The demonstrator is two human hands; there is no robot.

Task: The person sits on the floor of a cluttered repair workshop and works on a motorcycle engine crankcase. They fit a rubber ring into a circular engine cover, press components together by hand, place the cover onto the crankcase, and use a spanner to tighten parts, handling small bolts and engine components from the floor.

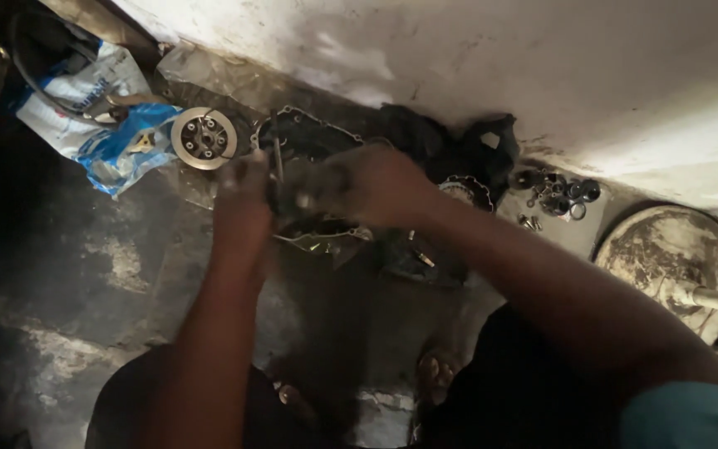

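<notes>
Both hands are together over a dark metal engine part (313, 218) that lies on the dirty floor, just below the white wall (542, 75). The engine part looks black and oily. It has a thin shiny edge with small bolt holes along it, and part of that edge peeks out under the hands. The middle of it is hidden by the hands and is blurry.

The left hand (243, 199) is on the left side of the engine part. Its fingers are curled in, close together, but it is too blurry to tell what they pinch. A thin dark rod (277, 154) stands up from the engine part, right beside this hand.

The right hand (371, 187) lies over the top of the engine part. Its fingers are bent and closed around something dark, and I cannot tell just what.

A round silver disc (203, 138) with holes lies up and to the left of the engine part. Farther left is a crumpled blue and white bag (97, 116). To the right of the engine part sits a little pile of small round metal bits (557, 193). Farther right is a big round dusty pan (666, 254).
</notes>
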